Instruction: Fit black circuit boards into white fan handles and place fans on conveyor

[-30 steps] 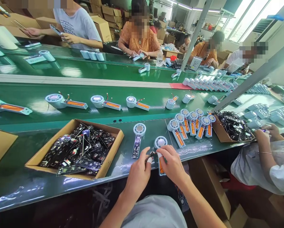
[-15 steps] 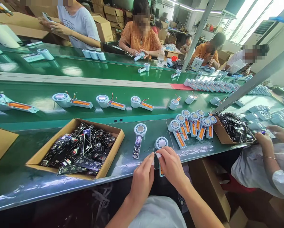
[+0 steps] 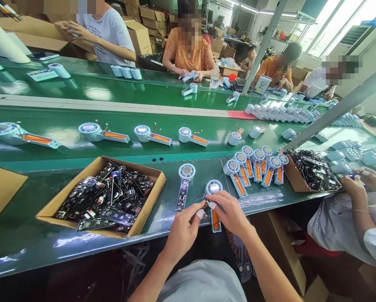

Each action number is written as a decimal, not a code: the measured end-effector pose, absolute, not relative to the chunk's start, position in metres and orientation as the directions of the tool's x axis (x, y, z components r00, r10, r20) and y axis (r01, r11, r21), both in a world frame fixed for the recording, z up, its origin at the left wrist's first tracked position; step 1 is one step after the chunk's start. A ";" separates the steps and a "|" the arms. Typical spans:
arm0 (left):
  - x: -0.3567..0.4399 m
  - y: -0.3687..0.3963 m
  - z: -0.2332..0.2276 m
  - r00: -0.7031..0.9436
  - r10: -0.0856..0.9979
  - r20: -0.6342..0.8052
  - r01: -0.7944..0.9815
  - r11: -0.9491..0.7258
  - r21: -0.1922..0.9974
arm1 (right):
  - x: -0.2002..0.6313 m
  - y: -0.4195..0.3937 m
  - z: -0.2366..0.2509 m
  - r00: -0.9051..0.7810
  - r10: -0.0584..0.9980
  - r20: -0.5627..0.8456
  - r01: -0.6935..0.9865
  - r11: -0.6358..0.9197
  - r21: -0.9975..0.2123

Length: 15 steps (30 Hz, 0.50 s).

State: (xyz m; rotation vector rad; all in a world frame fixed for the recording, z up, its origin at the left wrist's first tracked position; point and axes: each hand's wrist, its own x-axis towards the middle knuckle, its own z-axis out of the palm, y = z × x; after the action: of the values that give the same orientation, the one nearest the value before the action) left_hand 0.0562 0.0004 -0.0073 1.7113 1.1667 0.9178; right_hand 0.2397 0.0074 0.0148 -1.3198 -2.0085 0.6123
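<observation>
Just over the bench edge, a light-blue handheld fan body (image 3: 215, 222) lies face up with its round head away from me and an orange cell in its open handle. Above its neck, my left hand (image 3: 186, 226) and my right hand (image 3: 228, 212) meet, fingertips pinched together. What they pinch is too small to make out. White covers show on some fingertips. Left of them rests another fan (image 3: 186, 172), its handle covered by a black circuit board (image 3: 182, 195).
A cardboard box of circuit boards (image 3: 159, 184) stands at left. Several open fan bodies (image 3: 238, 182) cluster at right, beside another box of boards (image 3: 296, 176). Fans (image 3: 184, 135) lie along the green conveyor (image 3: 112, 113). A co-worker's hands (image 3: 353, 184) are at far right.
My fingers have shifted slightly, and my left hand has opened out a little from the fan. More of the orange cell shows. Fans on the conveyor have moved a little to the right.
</observation>
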 end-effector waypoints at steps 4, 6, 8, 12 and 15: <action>0.051 0.008 -0.002 0.358 0.932 0.063 0.244 -0.158 0.957 | 0.242 0.008 0.015 -0.250 0.938 0.240 0.521 0.339 -0.783; 0.052 0.008 -0.006 0.361 0.927 0.103 0.232 -0.197 0.953 | 0.237 0.006 0.012 -0.190 0.951 0.244 0.522 0.308 -0.796; 0.055 0.008 -0.010 0.351 0.926 0.135 0.238 -0.228 0.944 | 0.234 0.004 0.010 -0.132 0.958 0.253 0.541 0.283 -0.792; 0.062 0.006 -0.009 0.304 0.949 0.086 0.257 -0.168 0.952 | 0.236 0.005 0.012 -0.107 0.977 0.182 0.530 0.211 -0.822; 0.067 0.003 -0.002 0.274 0.961 -0.033 0.188 -0.019 0.982 | 0.243 0.008 0.018 -0.140 0.990 0.015 0.404 0.071 -0.912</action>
State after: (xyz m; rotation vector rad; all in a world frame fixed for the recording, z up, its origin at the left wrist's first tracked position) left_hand 0.0669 0.0030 -0.0016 1.4596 1.1339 0.8981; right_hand 0.2434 0.0077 0.0180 -1.4110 -1.6405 1.0459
